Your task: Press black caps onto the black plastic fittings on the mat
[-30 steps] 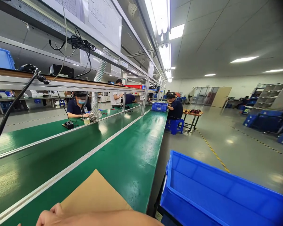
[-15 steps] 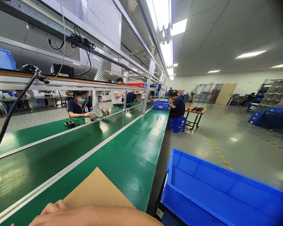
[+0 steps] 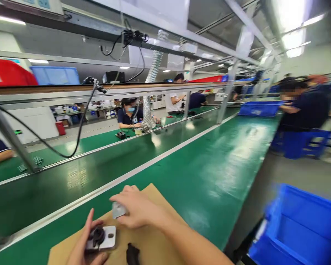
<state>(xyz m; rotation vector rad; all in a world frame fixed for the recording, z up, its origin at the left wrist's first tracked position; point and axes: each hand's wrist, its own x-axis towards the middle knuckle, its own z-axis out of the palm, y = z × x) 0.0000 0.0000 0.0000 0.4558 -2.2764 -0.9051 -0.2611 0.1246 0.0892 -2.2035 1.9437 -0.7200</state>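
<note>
My left hand (image 3: 85, 243) is at the lower left, its fingers and thumb around a pale metal plate (image 3: 109, 237) that carries a round black part (image 3: 98, 235). To its right and a little farther off, my right hand (image 3: 134, 208) pinches a small grey metal piece (image 3: 118, 210) between thumb and fingers. Both hands are over a brown cardboard sheet (image 3: 151, 195) on the green bench (image 3: 198, 176). A black object (image 3: 132, 254), partly cut off by the frame's bottom edge, lies on the cardboard between my forearms.
A blue bin (image 3: 309, 221) stands right of the bench. Farther along are another blue bin (image 3: 260, 109) and a seated person (image 3: 306, 106). Across the bench sits a masked person (image 3: 129, 116). A black cable (image 3: 79, 136) hangs at the left under the shelf (image 3: 165, 87).
The view has turned left. Both hands now show over the cardboard, with the plate, the grey piece and the black object in sight; earlier only one hand and forearm showed at the bottom.
</note>
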